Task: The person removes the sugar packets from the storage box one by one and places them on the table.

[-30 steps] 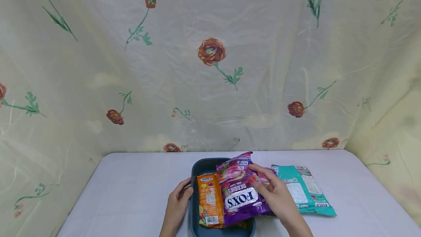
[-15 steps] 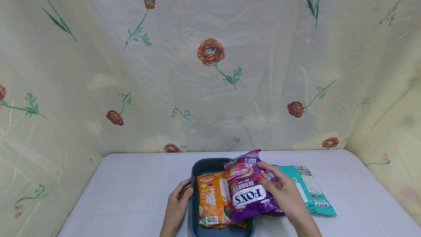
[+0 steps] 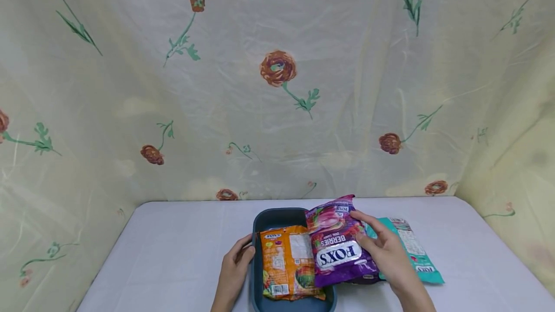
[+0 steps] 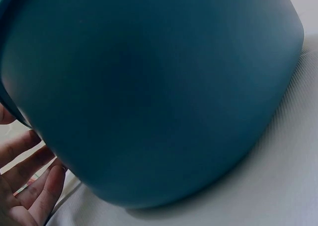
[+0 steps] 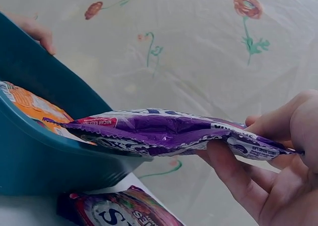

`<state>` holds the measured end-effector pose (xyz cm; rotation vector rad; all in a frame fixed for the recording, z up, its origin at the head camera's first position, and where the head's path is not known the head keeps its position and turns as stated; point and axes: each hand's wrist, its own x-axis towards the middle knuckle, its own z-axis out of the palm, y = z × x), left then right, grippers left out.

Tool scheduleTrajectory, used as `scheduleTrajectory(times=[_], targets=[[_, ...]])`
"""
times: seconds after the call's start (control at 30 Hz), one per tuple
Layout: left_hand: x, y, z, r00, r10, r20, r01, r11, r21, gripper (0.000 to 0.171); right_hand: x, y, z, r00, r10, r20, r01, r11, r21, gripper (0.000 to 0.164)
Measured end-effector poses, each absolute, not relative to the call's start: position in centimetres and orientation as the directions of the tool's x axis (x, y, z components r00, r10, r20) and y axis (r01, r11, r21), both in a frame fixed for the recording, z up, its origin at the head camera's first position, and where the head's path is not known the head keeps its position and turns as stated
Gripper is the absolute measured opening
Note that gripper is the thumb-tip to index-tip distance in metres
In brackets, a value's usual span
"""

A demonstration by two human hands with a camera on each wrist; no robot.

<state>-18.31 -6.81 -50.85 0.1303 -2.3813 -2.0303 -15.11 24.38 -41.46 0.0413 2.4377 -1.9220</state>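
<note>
My right hand (image 3: 392, 254) holds a purple Fox's Berries candy bag (image 3: 336, 237) by its right side, thumb on the near face and fingers round the far edge. The bag is lifted and tilted, its left part above the right rim of a dark teal plastic bin (image 3: 282, 214). In the right wrist view its crimped edge (image 5: 164, 136) points at the camera. An orange candy bag (image 3: 279, 261) lies inside the bin. My left hand (image 3: 235, 266) grips the bin's left rim. The left wrist view shows its fingers (image 4: 27, 156) at the bin's side.
A second purple candy bag (image 5: 121, 208) lies on the table beside the bin, mostly hidden in the head view. To the right, a turquoise candy bag (image 3: 418, 252) lies partly behind my right hand. A flowered curtain (image 3: 277, 110) hangs behind the white table (image 3: 173, 254).
My right hand has carried the purple candy bag to the right, uncovering more of the orange bag and covering more of the turquoise one. My left hand and the bin have stayed put.
</note>
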Motion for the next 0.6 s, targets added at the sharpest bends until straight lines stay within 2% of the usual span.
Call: scheduleTrajectory(times=[0.33, 0.6], targets=[[-18.7, -7.1, -51.2, -0.997, -0.066, -0.034, -0.043, 0.141, 0.989, 0.042, -15.0, 25.0, -41.3, -0.999, 0.001, -0.048, 0.047, 0.212, -0.976, 0.047], [-18.9, -7.1, -51.7, -0.997, -0.065, -0.028, -0.036, 0.123, 0.992, 0.042, -15.1, 25.5, -41.2, -0.997, 0.051, -0.065, 0.076, 0.274, -0.959, 0.048]])
